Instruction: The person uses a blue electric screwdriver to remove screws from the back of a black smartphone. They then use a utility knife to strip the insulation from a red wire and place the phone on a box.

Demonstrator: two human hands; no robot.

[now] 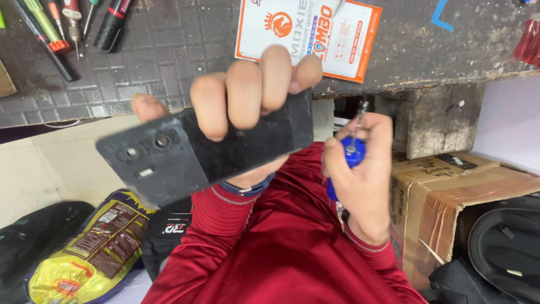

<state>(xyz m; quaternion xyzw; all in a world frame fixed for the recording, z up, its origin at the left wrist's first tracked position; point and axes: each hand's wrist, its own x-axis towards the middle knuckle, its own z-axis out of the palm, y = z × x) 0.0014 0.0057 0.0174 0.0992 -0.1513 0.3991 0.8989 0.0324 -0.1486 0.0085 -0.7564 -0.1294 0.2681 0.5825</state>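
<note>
Workbench (169,62), dark, tools laid by. Black phone (208,149), back up, is clamped by left hand (247,93), fingers wrapped over. Blue screwdriver (353,153) is gripped in right hand (360,174). Cover apparently not yet removed; image blurred.

Black phone (208,155) (camera cutouts showing) tilted, held aloft; blue-handled screwdriver (353,152) points upward.

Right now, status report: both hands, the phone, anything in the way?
Left hand grips black phone, back and camera side showing. Right hand holds blue-handled screwdriver, tip clear of phone. Nothing between them.
</note>
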